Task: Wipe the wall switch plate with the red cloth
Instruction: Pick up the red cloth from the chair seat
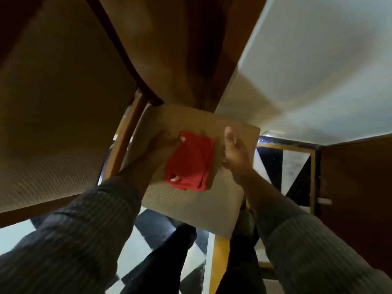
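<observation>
Head view, near field: striped sleeves of both arms reach forward over dark trousers and a black-and-white checkered floor.
Task object: red cloth, folded into a rough square, lies on the tan woven seat of a chair, between the two hands.
Left hand: fingers bear on the cloth's left edge; whether they pinch it or only press it flat cannot be told.
Right hand: just beside the cloth's right edge, thumb raised, fingers curled at the fold; a firm grasp is not confirmed.
Step in hand (judgement): taking up the cloth, the wiping itself not yet begun.
Doing it well: gather the fold into one hand as a compact pad, so no loose corner trails; leave the other hand free.
Switch plate: not visible in this view, so its position must be found after the pickup.
Middle field: wooden chair frame left of the seat; a larger tan panel fills the left.
Far field: pale wall to the right, brown wood above, brown door at far right.
Obstacles (judgement): furniture crowds the standing room; stepping back clear of the chair comes first.
</observation>
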A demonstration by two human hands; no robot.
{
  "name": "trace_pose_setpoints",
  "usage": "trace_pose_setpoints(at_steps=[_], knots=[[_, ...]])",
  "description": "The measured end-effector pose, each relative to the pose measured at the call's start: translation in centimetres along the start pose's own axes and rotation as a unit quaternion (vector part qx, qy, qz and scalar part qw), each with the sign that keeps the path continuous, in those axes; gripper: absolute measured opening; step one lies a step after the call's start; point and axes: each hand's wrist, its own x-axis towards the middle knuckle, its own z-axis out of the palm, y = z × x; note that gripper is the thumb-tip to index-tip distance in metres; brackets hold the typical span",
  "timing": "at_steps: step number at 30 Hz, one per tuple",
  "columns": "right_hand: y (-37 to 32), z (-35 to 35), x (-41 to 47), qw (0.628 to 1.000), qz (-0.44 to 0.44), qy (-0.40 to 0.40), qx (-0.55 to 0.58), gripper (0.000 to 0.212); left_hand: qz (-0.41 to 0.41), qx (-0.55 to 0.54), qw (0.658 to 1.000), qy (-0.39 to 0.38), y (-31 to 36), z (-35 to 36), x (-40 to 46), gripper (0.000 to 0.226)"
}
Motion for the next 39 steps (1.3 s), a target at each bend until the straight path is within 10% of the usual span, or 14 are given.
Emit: trace_pose_setpoints(at_steps=[13,23,39], knots=[[6.5,6.4,5.5,0.987,0.038,0.033,-0.150,0.040,-0.062,0.122,0.991,0.001,-4.7,5.4,5.2,0.062],[5.6,4.1,4.9,0.999,0.036,-0.036,-0.017,0.005,-0.178,-0.173,0.968,-0.044,-3.3,5.6,4.0,0.041],[-9.3,-17.8,-5.4,0.981,-0.155,0.089,0.081,0.013,0.080,-0.218,0.971,-0.052,19.1,6.3,-10.3,0.022]])
